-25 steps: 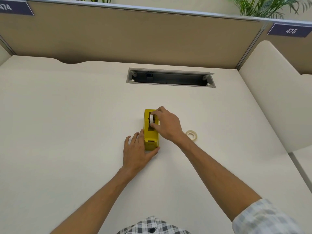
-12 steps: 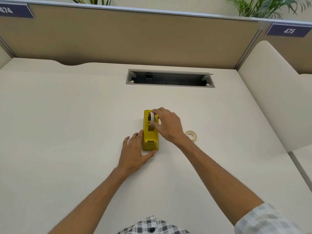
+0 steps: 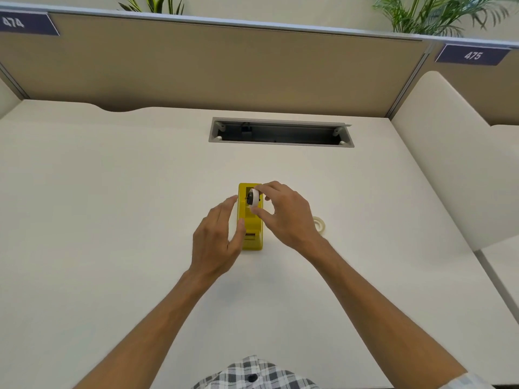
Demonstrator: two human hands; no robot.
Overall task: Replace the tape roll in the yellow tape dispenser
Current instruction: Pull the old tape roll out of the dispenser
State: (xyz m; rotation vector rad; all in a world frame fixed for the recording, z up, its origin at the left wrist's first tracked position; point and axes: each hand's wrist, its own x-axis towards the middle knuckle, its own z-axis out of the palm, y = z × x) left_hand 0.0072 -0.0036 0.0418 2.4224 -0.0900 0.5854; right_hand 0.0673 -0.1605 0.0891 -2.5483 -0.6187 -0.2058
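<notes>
- One yellow tape dispenser (image 3: 250, 220) is standing on the pale desk (image 3: 112, 220), lengthwise away from the person.
- Two tape rolls are showing: one white roll (image 3: 254, 197) on a dark hub, and one clear roll (image 3: 319, 223).
- The right hand (image 3: 286, 217) is pinching the white roll between thumb and fingertips, holding it just above the dispenser's open well.
- The left hand (image 3: 217, 237) is hovering just left of that grip, fingers spread and loose, gripping nothing; whether its thumb is touching the dispenser's side I cannot tell.
- The clear roll is lying flat on the desk to the right of the gripping hand, partly hidden behind it.
- One long slot (image 3: 280, 133) is lying open in the desk, well beyond both hands.
</notes>
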